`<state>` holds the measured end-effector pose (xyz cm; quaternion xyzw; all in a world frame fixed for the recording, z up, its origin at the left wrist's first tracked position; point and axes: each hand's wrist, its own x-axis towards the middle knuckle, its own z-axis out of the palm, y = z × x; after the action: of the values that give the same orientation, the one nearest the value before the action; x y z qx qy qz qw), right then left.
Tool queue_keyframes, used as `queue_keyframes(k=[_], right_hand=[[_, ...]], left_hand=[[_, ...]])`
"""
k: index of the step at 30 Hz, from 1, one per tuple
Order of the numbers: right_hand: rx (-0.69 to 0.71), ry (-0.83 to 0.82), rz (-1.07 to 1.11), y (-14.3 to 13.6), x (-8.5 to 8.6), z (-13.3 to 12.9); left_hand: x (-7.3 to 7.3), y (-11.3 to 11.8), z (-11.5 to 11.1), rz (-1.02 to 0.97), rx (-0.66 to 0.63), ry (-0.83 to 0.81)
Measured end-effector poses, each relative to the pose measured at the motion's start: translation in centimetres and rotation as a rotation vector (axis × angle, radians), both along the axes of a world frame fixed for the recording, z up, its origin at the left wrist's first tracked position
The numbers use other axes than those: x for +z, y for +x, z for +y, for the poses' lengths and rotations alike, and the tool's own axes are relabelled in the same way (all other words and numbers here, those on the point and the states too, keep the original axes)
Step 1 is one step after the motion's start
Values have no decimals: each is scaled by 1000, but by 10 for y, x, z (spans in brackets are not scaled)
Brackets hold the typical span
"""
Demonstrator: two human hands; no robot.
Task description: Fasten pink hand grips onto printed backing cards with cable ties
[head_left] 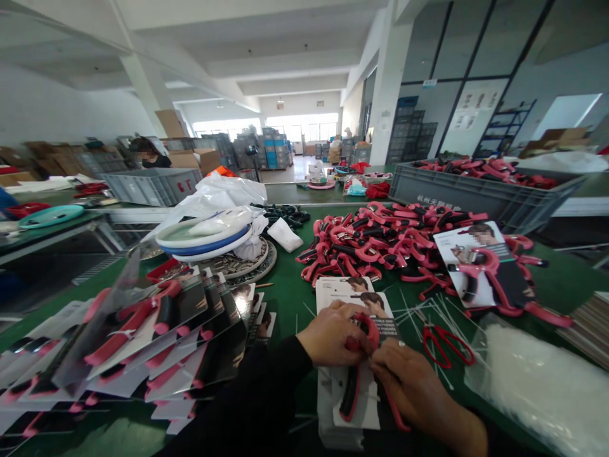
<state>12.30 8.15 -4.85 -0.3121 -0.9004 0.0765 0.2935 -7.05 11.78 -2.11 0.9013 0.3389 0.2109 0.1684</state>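
My left hand [335, 336] is closed around the spring end of a pink and black hand grip strengthener [351, 390], which lies on a printed backing card [386, 327]. My right hand [413, 377] has its fingers pinched together at the strengthener's right side; what is between the fingertips is hidden. Under them is a stack of similar cards [328, 412]. Red-handled scissors [445, 346] and loose white cable ties [406, 311] lie to the right. Left of my forearm, many carded strengtheners [157, 330] are piled up.
A heap of loose strengtheners [371, 241] covers the table's middle, with a grey crate [480, 197] of more behind. One carded strengthener [492, 273] rests on the heap's right. Nearby are a plastic bag [533, 381] and stacked round trays [204, 244]. Another person [150, 155] is far left.
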Motion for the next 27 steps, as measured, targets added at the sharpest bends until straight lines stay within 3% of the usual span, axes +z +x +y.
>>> queue_keyframes(k=[4, 9, 17, 27], right_hand=[[-16, -51, 29, 2, 7, 6], [49, -119, 6, 1, 15, 3], [235, -85, -261, 2, 26, 10], [183, -67, -166, 7, 8, 6]], left_hand=[[-1, -1, 6, 54, -49, 7], [8, 6, 9, 147, -76, 10], [24, 13, 21, 274, -94, -52], [16, 4, 19, 199, -49, -63]])
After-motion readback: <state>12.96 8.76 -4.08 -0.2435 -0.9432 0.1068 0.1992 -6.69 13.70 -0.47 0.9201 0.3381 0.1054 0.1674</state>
